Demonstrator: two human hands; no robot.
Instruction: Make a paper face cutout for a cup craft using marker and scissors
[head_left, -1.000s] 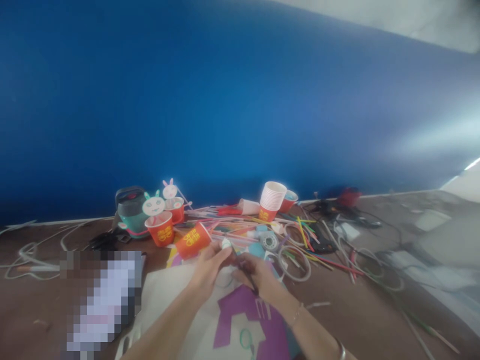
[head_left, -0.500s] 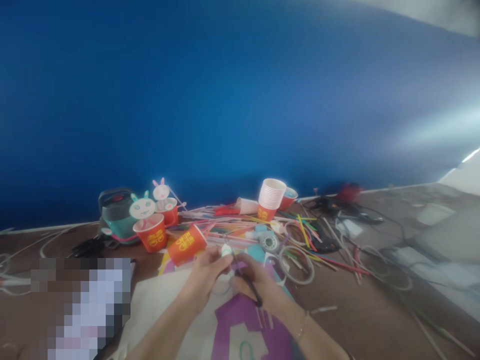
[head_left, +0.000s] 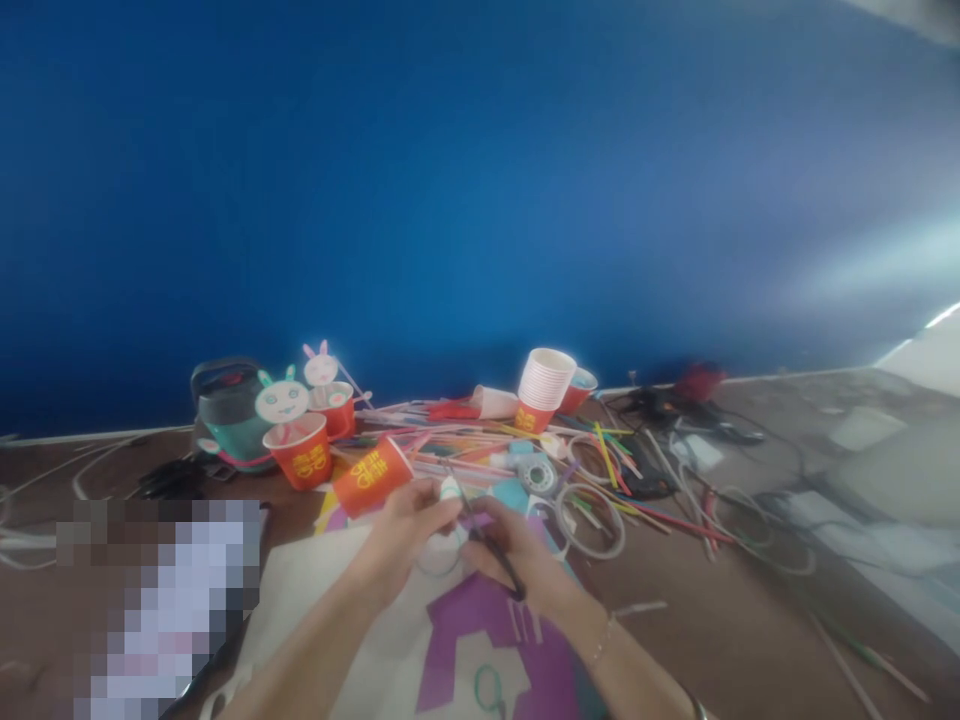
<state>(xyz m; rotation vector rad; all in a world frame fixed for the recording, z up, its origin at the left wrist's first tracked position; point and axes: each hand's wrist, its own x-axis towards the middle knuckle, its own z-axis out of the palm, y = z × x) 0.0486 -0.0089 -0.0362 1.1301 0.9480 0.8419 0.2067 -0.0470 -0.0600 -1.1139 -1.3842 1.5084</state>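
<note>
My left hand (head_left: 409, 540) pinches a small white paper cutout (head_left: 450, 489) with a green outline, its tip showing above the fingers. My right hand (head_left: 517, 550) grips a pair of scissors (head_left: 504, 568) by the dark handles. The scissor blades point up and away, right beside the paper. Whether the blades are parted is too blurred to tell. Under both hands lie a white sheet (head_left: 315, 580) and purple paper (head_left: 439, 655). A white scrap with a green oval (head_left: 487, 688) rests on the purple paper.
Orange cups (head_left: 375, 476) with yellow print stand or lie behind my hands; two hold rabbit faces (head_left: 282, 400) on sticks. A cup stack (head_left: 546, 385), tape roll (head_left: 538, 476) and coloured sticks spread along the blue wall (head_left: 450, 200). A green-and-grey container (head_left: 232, 415) stands left.
The camera view has shifted slightly, so objects sit a little higher and further left. Both hands stay on the paper and scissors, with only small movement.
</note>
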